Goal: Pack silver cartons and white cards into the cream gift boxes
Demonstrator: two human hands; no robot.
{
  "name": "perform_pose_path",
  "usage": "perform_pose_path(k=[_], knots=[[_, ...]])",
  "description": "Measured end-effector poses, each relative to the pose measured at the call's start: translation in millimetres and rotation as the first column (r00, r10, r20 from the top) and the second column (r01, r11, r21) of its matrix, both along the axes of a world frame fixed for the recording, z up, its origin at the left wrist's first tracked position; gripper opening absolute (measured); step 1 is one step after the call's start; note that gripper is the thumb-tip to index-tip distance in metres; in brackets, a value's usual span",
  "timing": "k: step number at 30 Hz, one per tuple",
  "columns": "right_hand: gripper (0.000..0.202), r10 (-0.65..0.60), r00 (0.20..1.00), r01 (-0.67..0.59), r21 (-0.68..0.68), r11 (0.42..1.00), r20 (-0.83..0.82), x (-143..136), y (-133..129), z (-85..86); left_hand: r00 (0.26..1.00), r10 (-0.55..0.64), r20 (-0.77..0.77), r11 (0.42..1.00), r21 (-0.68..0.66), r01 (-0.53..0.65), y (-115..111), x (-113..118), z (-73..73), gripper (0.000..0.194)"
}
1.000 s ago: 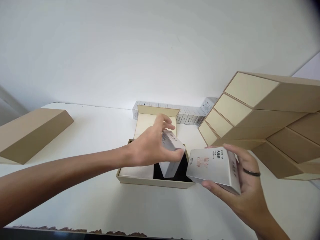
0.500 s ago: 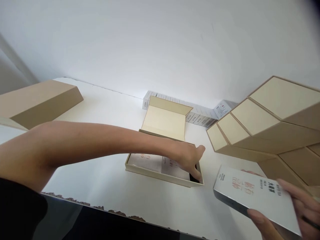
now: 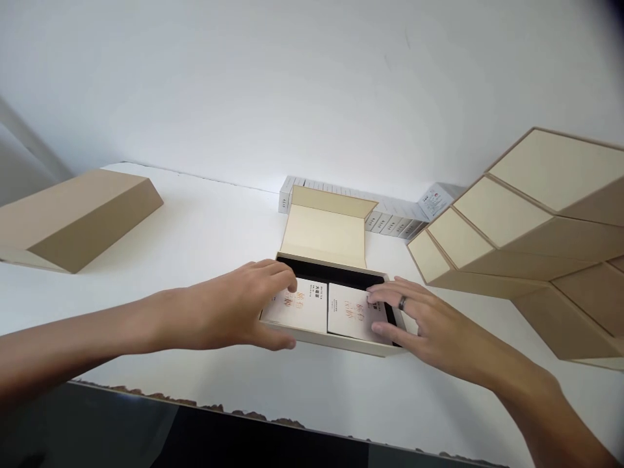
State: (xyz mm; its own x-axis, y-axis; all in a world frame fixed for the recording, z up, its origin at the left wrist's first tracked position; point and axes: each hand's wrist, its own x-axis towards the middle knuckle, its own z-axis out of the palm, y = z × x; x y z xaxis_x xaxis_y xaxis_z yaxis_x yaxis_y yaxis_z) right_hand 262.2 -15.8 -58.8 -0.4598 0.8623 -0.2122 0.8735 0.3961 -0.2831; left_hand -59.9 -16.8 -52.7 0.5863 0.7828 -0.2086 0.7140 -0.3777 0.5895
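Note:
An open cream gift box (image 3: 341, 346) stands on the white table with its lid (image 3: 324, 231) folded back. Two white cartons with orange and black print lie flat inside: a left carton (image 3: 309, 312) and a right carton (image 3: 348, 315). My left hand (image 3: 244, 305) is over the box's left end, thumb apart from the bent fingers, its fingertips at the left carton. At the right end, my right hand (image 3: 414, 318), with a dark ring, rests its spread fingers and thumb on the right carton. A black lining (image 3: 331, 272) shows along the back.
Closed tan boxes (image 3: 526, 260) are stacked at the right. Another tan box (image 3: 88, 208) lies at the left. Behind the lid, a row of small white cartons (image 3: 390, 224) runs along the wall. The table's front edge (image 3: 234, 415) is chipped.
The carton that my right hand held beside the box now lies inside it. My left hand has drawn back from the right end to the left end. My right hand has moved left.

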Motion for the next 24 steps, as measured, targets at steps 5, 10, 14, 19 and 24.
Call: perform_pose_path(k=[5, 10, 14, 19, 24], knots=[[0.068, 0.113, 0.993, -0.113, -0.023, 0.993, 0.028, -31.6, -1.7, 9.3, 0.976, -0.189, -0.111, 0.974, 0.102, 0.200, 19.1, 38.2, 0.6, 0.058], [0.042, 0.120, 0.987, -0.101, -0.174, 0.980, 0.105, -50.2, 3.7, 13.6, 0.920, -0.305, -0.244, 0.947, 0.024, 0.321, 36.3, 65.1, -9.8, 0.073], [0.039, 0.092, 0.987, -0.062, -0.221, 0.973, 0.132, -48.0, 7.5, 15.7, 0.895, -0.308, -0.321, 0.944, 0.011, 0.329, 39.0, 66.3, -11.7, 0.082], [0.051, 0.195, 0.967, -0.170, -0.156, 0.973, 0.165, -49.6, 12.2, 8.6, 0.893, -0.318, -0.318, 0.943, -0.012, 0.331, 40.4, 68.1, -9.2, 0.087], [0.051, 0.224, 0.944, -0.188, -0.162, 0.969, 0.243, -50.0, 21.1, -1.6, 0.872, -0.323, -0.369, 0.944, -0.064, 0.323, 42.9, 71.1, -3.7, 0.086]])
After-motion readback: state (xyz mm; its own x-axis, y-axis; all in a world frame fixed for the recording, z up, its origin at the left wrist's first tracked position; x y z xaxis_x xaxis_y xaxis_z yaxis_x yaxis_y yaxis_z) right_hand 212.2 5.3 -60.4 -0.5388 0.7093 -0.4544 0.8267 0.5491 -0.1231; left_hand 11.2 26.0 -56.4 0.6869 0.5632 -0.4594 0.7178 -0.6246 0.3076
